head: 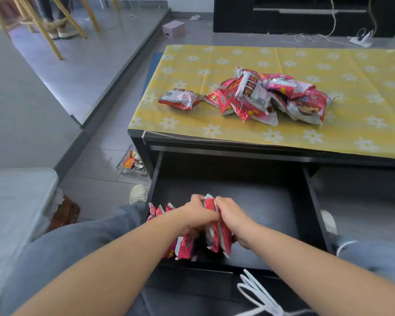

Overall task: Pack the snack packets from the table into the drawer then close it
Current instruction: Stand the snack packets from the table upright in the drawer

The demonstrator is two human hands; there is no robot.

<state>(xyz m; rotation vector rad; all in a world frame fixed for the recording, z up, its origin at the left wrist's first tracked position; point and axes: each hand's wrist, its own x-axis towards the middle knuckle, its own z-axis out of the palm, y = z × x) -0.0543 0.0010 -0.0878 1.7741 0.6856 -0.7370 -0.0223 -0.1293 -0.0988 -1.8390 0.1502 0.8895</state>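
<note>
The black drawer (271, 201) under the table stands pulled open in front of me. Several red snack packets (185, 247) stand on edge in a row at its left side. My left hand (197, 215) and my right hand (234, 221) both reach into the drawer and grip an upright red packet (217, 238) between them, next to that row. On the yellow flowered tablecloth (328, 71) lies a pile of several red packets (271, 96). One single packet (180, 99) lies apart to the pile's left.
A clear tray of small items (132, 164) sits on the floor left of the table. A wicker basket (65, 213) stands by the grey seat at left. White cords (258, 293) hang near the drawer's front. A pink box (173, 29) and cables lie beyond the table.
</note>
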